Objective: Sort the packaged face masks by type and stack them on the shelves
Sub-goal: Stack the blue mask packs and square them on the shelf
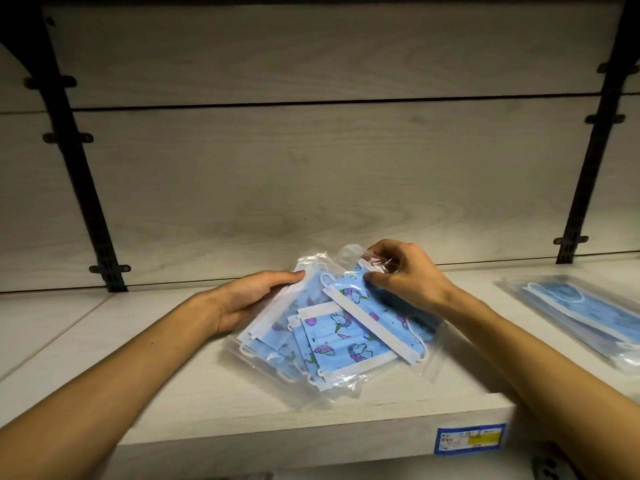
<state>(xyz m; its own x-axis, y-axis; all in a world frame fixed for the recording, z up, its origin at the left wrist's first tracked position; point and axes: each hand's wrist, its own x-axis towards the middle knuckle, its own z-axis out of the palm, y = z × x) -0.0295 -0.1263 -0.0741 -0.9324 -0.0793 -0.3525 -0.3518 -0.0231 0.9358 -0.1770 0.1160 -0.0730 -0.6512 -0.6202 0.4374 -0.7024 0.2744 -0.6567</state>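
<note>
Pale wooden shelf point(194, 396) under unicorn mask packets point(332, 337), plain blue packets point(581, 313).

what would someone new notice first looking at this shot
The eye lands on the fanned pile of unicorn-print masks in clear packets at mid-shelf, with the left hand holding its left edge and the right hand pinching the top packet's corner. Next comes the stack of plain blue masks at the right, then the price label on the shelf's front edge.

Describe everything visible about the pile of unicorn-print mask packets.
The unicorn-print mask packets are blue masks with white edge strips and ear loops, sealed in clear glossy plastic. They lie fanned and overlapping on the pale wooden shelf. The left hand holds the pile's left edge; the right hand pinches the top packet's upper corner.
</note>
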